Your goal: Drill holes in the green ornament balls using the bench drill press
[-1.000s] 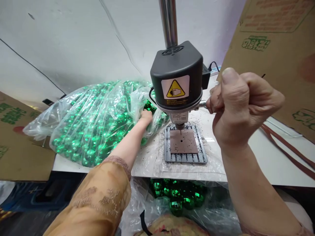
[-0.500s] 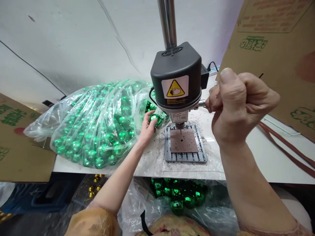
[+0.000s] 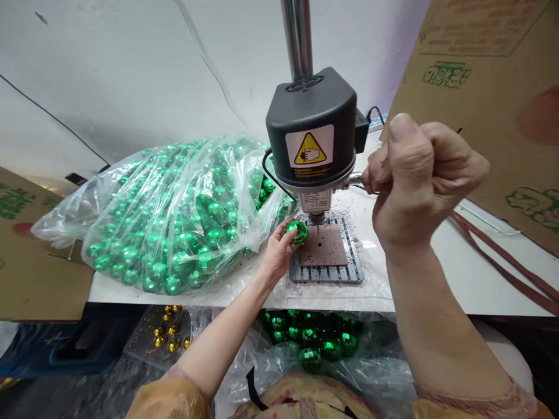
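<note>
My left hand (image 3: 282,247) grips a shiny green faceted ball (image 3: 299,232) by its side, at the left edge of the drill press's slotted metal base (image 3: 356,256). A brown square plate (image 3: 334,247) with a dark hole lies on that base, under the bit. Above it stands the drill press (image 3: 312,134), with a black motor housing and a yellow warning label. My right hand (image 3: 421,174) is closed in a fist around the press's metal lever (image 3: 354,179); the lever's end is hidden in my fingers.
A clear plastic bag (image 3: 174,215) full of green balls lies left on the white table (image 3: 471,279). More green balls (image 3: 310,356) sit in plastic below the table edge. Cardboard boxes (image 3: 489,116) stand on both sides. Dark shavings surround the base.
My left hand has brought the green ball from the bag's opening right and towards me, to the plate's left edge. My right hand stays on the lever.
</note>
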The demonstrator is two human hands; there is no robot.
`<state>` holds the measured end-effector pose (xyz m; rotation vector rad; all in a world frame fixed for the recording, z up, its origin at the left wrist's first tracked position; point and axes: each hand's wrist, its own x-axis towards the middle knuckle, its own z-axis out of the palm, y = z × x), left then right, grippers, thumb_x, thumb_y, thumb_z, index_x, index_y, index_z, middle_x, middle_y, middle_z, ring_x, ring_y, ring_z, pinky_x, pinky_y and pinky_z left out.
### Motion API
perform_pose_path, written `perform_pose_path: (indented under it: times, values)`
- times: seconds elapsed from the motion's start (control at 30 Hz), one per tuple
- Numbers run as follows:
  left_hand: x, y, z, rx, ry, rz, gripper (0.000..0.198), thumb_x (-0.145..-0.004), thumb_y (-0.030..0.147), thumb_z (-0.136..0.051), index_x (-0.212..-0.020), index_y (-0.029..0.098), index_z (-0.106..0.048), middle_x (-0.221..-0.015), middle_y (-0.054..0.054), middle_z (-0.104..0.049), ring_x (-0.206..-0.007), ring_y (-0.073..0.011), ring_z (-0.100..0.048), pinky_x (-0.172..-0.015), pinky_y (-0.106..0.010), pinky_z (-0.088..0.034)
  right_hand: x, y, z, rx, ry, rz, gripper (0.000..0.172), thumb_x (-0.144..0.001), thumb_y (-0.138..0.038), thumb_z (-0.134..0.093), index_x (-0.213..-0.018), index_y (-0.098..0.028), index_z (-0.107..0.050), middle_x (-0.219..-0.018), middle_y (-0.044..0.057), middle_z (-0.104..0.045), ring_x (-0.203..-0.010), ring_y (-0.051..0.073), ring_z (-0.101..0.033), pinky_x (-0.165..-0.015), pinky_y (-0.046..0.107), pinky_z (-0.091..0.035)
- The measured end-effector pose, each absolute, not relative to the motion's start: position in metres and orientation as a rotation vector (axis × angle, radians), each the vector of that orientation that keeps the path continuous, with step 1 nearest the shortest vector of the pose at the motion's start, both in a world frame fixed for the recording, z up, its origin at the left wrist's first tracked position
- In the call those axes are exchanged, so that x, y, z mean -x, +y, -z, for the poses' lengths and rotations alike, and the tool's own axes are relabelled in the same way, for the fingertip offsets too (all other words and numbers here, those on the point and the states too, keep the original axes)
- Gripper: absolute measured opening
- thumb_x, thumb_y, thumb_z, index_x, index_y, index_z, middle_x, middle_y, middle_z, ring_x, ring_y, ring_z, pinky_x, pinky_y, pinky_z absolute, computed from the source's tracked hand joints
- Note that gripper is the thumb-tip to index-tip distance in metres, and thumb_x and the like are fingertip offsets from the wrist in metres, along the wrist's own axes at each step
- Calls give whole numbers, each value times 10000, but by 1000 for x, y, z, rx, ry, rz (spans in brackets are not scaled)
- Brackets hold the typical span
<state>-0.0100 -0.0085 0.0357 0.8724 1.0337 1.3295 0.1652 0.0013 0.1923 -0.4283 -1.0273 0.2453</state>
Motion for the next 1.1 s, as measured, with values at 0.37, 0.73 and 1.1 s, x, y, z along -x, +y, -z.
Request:
perform_pose_path:
  times: [0.37, 0.73, 1.1]
  values:
    - [5, -2, -8, -1304, 1186, -1354, 505, -785, 473, -814, -1192, 218, -657, -1171, -73, -707, -1147, -228, -643, -1034, -354, -471, -163, -6, -195, 551, -1033, -228, 480, -940, -295, -573, -560, -195, -298, -492, -59, -317, -446, 34, -365, -486, 247, -275]
    - [-2, 0, -9, -1461, 1169, -1254, 513, -765, 418, -839, -1213, 228, -675, -1265, -88, -688, -1249, -281, -605, -1115, -415, -428, -161, -7, -195, 568, -1019, -273, 530, -925, -380, -598, -572, -185, -255, -562, -47, -237, -484, 13, -350, -522, 231, -287]
    - [2, -7, -8, -1602, 1118, -1170, 505, -722, 325, -872, -1178, 247, -672, -1360, -94, -638, -1391, -316, -501, -1222, -492, -305, -163, -10, -196, 570, -1046, -233, 478, -954, -232, -527, -567, -181, -249, -510, -62, -302, -465, 7, -377, -508, 216, -304]
